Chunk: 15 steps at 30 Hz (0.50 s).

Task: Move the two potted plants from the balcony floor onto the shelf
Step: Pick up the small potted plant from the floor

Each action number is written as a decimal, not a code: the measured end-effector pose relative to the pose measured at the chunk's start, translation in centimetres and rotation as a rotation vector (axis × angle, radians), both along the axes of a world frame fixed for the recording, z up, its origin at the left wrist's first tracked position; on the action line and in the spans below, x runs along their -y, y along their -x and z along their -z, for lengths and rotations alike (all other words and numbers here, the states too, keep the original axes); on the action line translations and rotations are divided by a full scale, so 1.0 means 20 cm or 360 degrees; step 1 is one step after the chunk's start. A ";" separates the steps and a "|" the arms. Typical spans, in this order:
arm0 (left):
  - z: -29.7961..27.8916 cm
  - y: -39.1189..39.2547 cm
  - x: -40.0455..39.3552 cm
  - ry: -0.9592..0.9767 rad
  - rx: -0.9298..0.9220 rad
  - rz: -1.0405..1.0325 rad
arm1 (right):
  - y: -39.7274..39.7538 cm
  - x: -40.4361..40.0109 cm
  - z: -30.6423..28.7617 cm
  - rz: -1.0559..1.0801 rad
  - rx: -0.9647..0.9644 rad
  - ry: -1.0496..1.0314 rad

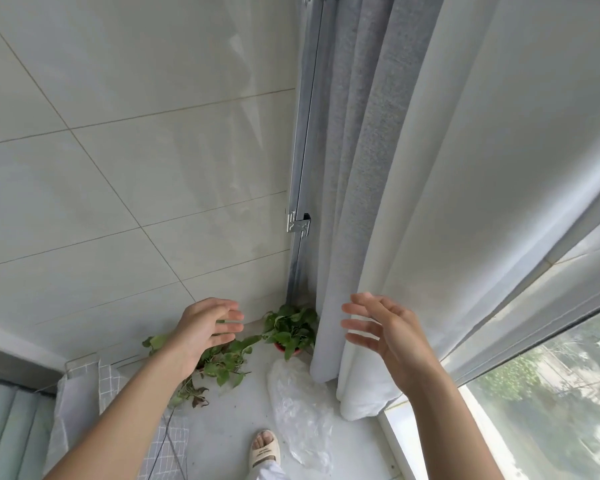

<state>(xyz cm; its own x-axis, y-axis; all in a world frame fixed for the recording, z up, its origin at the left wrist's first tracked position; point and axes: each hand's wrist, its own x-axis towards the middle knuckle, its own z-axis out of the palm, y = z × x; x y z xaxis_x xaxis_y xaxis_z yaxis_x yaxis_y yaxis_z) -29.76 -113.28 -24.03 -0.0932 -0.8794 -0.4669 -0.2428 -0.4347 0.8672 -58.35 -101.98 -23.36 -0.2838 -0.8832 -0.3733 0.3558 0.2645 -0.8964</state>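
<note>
Two leafy potted plants stand on the balcony floor in the corner far below me. The right plant [290,329] sits in a red pot against the curtain's foot. The left plant [224,363] trails long stems over the floor, and its pot is hidden behind my left hand. My left hand [207,329] hangs open above the left plant, fingers spread, holding nothing. My right hand [378,332] is open too, palm turned inward, in front of the curtain. Both hands are well above the plants. No shelf is in view.
A grey and white curtain [395,202] hangs on the right beside a window [551,393]. A crumpled clear plastic sheet [300,410] lies on the floor near my sandalled foot [263,448]. A checked cloth [108,386] covers something at the lower left. The tiled wall [136,168] fills the left.
</note>
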 end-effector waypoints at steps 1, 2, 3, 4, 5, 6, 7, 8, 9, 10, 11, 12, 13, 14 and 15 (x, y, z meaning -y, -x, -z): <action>0.01 0.00 0.05 -0.0006 -0.0007 0.0007 | 0.00 0.03 0.01 0.0017 -0.0014 -0.0007; 0.02 0.00 0.10 -0.0018 -0.0011 0.0018 | 0.00 0.07 0.02 0.0044 -0.0024 -0.0017; 0.04 0.00 0.16 -0.0030 -0.0011 0.0020 | -0.01 0.11 0.02 0.0066 -0.0038 -0.0033; 0.05 0.00 0.21 -0.0043 -0.0017 0.0019 | -0.02 0.14 0.03 0.0076 -0.0045 -0.0048; 0.06 0.00 0.25 -0.0056 -0.0022 0.0020 | -0.03 0.17 0.03 0.0084 -0.0058 -0.0070; 0.09 -0.02 0.32 -0.0078 -0.0028 0.0022 | -0.05 0.23 0.05 0.0093 -0.0077 -0.0104; 0.12 -0.03 0.38 -0.0103 -0.0032 0.0015 | -0.06 0.28 0.08 0.0100 -0.0094 -0.0139; 0.16 -0.05 0.43 -0.0132 -0.0038 -0.0004 | -0.07 0.32 0.10 0.0100 -0.0103 -0.0169; 0.19 -0.06 0.47 -0.0164 -0.0041 -0.0029 | -0.09 0.35 0.12 0.0096 -0.0107 -0.0201; 0.23 -0.07 0.50 -0.0191 -0.0042 -0.0046 | -0.10 0.39 0.15 0.0096 -0.0112 -0.0230; 0.28 -0.08 0.55 -0.0222 -0.0038 -0.0054 | -0.12 0.44 0.18 0.0096 -0.0124 -0.0264; 0.34 -0.11 0.59 -0.0266 -0.0031 -0.0062 | -0.14 0.49 0.22 0.0088 -0.0133 -0.0306; 0.38 -0.13 0.61 -0.0309 -0.0027 -0.0079 | -0.16 0.53 0.25 0.0076 -0.0140 -0.0340; 0.43 -0.14 0.63 -0.0347 -0.0028 -0.0096 | -0.18 0.56 0.29 0.0063 -0.0147 -0.0366; 0.47 -0.16 0.66 -0.0375 -0.0029 -0.0108 | -0.20 0.59 0.32 0.0049 -0.0159 -0.0390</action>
<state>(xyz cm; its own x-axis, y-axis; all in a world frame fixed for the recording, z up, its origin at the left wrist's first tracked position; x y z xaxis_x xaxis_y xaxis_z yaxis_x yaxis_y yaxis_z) -26.62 -126.49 -33.47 -0.0477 -0.7511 -0.6585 -0.1914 -0.6402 0.7440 -54.41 -113.76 -29.74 -0.3555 -0.7602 -0.5438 0.2798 0.4686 -0.8379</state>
